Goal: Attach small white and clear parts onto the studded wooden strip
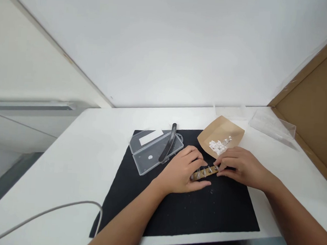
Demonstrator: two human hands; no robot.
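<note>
A narrow brown strip (205, 172) lies low over the black mat, with several small clear pieces and dark round spots along it. My left hand (181, 169) curls around the strip's left part, fingers on the far side and thumb stretched along the near side. At the right end, my right hand (239, 168) is closed in a pinch, its fingertips on a small clear piece at the strip's tip. Fingers partly hide both ends of the strip. Just beyond my right hand, a brown paper tray (207, 134) holds a pile of small white pieces (218, 146).
On the black mat (202, 213) lies an open clear plastic case (147, 164) with a dark curved tool (168, 143) across it. Clear plastic covers (272, 125) sit at the back right beside a cardboard box (311, 98). A pale cable (64, 205) crosses the table's left side.
</note>
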